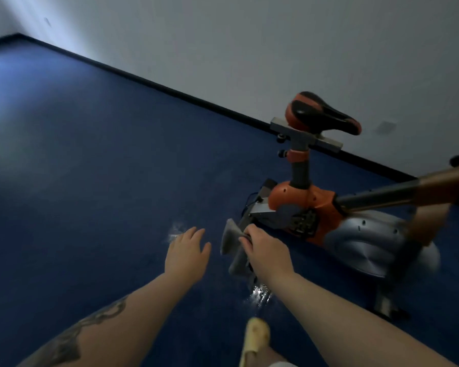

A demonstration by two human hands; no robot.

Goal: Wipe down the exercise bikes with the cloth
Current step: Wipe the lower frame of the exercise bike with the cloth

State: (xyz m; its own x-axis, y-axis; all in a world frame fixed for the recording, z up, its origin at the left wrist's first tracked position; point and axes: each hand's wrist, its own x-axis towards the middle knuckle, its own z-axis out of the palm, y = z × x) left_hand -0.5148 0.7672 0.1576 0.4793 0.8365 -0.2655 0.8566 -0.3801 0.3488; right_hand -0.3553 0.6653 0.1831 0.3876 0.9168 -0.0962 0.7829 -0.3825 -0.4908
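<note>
An orange and grey exercise bike (306, 201) stands on the blue floor at the right, its black and orange saddle (321, 113) raised toward the wall. My right hand (266, 251) grips a grey cloth (229, 238) and presses it on the bike's rear base bar (240, 260). My left hand (187, 250) hovers just left of the cloth, fingers spread, holding nothing. The bike's front part runs out of view at the right edge.
A white wall with a black skirting (143, 82) runs diagonally behind the bike. Blue floor (77, 168) stretches away to the left. My foot in a yellow slipper (256, 339) is at the bottom. Bright wet-looking patches (259, 295) glint on the floor near the base bar.
</note>
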